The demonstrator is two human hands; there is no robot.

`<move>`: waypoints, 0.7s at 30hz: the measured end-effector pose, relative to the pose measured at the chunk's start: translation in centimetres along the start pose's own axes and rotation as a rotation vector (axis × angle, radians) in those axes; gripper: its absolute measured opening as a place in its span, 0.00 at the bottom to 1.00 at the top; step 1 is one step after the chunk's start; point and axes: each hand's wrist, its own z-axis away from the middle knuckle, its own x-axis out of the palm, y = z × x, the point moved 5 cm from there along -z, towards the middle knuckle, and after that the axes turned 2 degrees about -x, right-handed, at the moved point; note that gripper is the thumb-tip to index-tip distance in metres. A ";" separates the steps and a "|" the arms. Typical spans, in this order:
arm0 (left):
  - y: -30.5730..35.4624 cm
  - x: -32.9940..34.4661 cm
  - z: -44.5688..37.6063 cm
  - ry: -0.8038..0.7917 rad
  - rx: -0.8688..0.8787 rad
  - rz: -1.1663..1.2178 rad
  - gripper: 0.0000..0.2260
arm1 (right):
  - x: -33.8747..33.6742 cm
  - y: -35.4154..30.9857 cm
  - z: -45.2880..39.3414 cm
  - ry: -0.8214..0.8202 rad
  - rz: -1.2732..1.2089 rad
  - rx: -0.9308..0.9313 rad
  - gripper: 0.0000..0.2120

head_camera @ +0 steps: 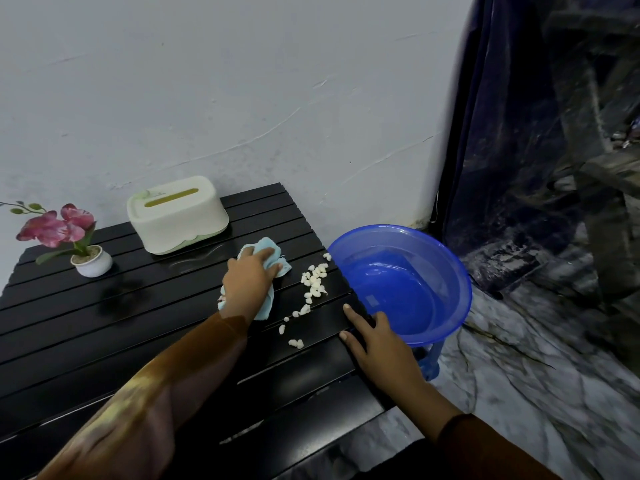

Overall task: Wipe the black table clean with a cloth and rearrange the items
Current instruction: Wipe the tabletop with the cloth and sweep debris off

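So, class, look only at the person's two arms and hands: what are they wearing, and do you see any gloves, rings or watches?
Both arms wear long brown sleeves, the left sleeve and the right sleeve, each ending near the wrist. The left hand and right hand are bare: no gloves, and no rings or watch show. The left sleeve carries a paler yellowish sheen along its upper side.

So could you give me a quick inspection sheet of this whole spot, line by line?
Surface: black slatted table, white crumbs scattered near its right edge.
Job's things: light blue cloth under the left hand; cream tissue box and potted pink flower at the back.
Clutter: blue plastic basin beside the table's right edge.
Hands: left hand presses the cloth; right hand rests open at the table edge beside the basin.
Cables: nothing seen.
Surroundings: pale wall, dark curtain, marbled floor.
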 end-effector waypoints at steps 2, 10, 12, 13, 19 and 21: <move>1.0 0.3 -0.1 0.005 -0.002 -0.004 0.19 | 0.1 0.0 0.0 0.009 0.014 0.000 0.25; 5.3 1.6 0.4 -0.028 0.125 0.084 0.20 | 0.2 0.1 -0.1 0.006 -0.013 0.011 0.25; 5.1 0.5 1.1 0.015 0.124 0.138 0.20 | 0.1 0.0 0.0 0.006 -0.029 0.006 0.25; 4.8 -0.2 1.5 0.040 0.120 0.148 0.20 | 0.0 0.0 0.0 0.003 -0.031 0.005 0.25; -2.1 -4.4 4.5 0.110 0.019 0.063 0.20 | -0.4 -0.4 0.3 -0.029 -0.021 0.019 0.25; -4.9 -4.6 6.0 0.109 -0.083 0.066 0.19 | -0.5 -0.4 0.3 -0.056 -0.039 0.019 0.25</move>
